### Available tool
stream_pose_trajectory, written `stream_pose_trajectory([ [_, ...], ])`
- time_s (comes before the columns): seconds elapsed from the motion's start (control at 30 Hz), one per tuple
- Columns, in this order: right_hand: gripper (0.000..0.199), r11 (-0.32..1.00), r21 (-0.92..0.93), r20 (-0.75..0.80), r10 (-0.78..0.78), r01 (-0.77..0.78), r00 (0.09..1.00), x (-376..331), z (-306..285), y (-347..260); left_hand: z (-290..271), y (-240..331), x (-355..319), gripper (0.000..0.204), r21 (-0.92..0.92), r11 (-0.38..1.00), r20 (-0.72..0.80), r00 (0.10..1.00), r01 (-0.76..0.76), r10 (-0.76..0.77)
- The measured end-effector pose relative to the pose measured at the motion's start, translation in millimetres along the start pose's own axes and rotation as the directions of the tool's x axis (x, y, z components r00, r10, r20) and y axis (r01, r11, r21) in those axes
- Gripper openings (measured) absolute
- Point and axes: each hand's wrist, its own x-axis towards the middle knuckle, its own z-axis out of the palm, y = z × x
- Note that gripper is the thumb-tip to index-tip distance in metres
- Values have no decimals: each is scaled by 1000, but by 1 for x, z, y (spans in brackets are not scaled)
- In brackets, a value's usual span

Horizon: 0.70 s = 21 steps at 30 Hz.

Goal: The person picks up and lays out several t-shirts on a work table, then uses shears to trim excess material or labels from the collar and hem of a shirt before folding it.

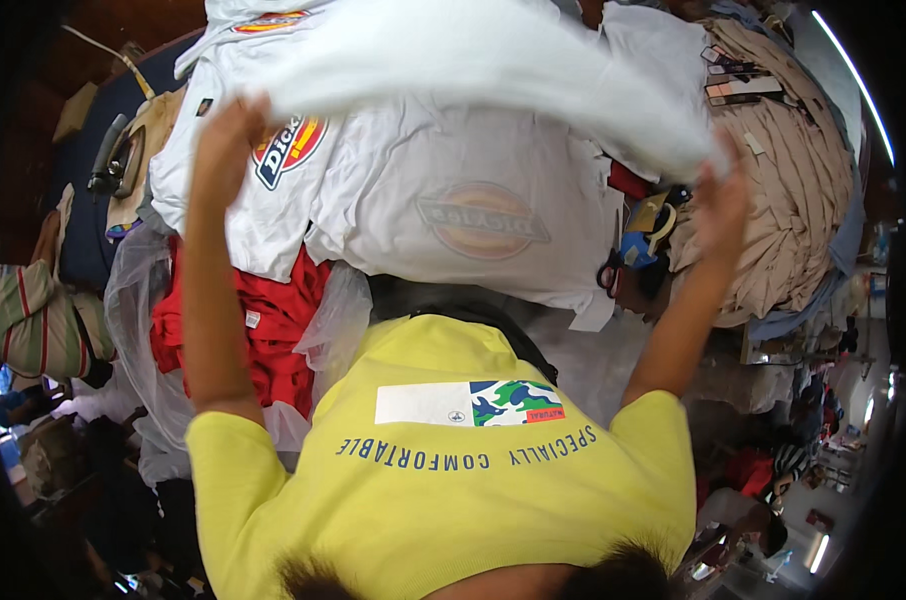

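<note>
A white T-shirt (453, 70), blurred by motion, spans the air between my raised hands above the table. My left hand (231, 140) is closed on its left end. The other end is in my right hand (723, 195), also closed and slightly smeared. Beneath lies another white T-shirt (373, 215), spread flat, its round logo print (485, 220) showing faintly from the wrong side. To the left, close to my left hand, is a white T-shirt with a bright red and yellow print (289, 150).
Red garments (263, 330) sit in a clear plastic bag at left. Scissors (610, 272) and a blue tape dispenser (643, 245) are near my right forearm. Beige garments (783, 200) are piled at right. An iron (130, 158) stands far left, beyond a person in a striped shirt (38, 320).
</note>
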Motion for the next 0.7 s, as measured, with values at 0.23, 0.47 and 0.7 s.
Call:
stream_pose_trajectory([
  [0.23, 55, 399, 494, 342, 728, -773, 594, -220, 84, 96, 5, -163, -150, 16, -55, 823, -39, 823, 565, -567],
  [0.47, 45, 259, 402, 379, 826, -879, 416, -263, 99, 103, 1, -185, -179, 15, -152, 756, -31, 761, 637, -648],
  [0.7, 32, 137, 447, 392, 858, -884, 332, -257, 100, 90, 7, -181, -176, 12, -189, 746, -27, 756, 638, -654],
])
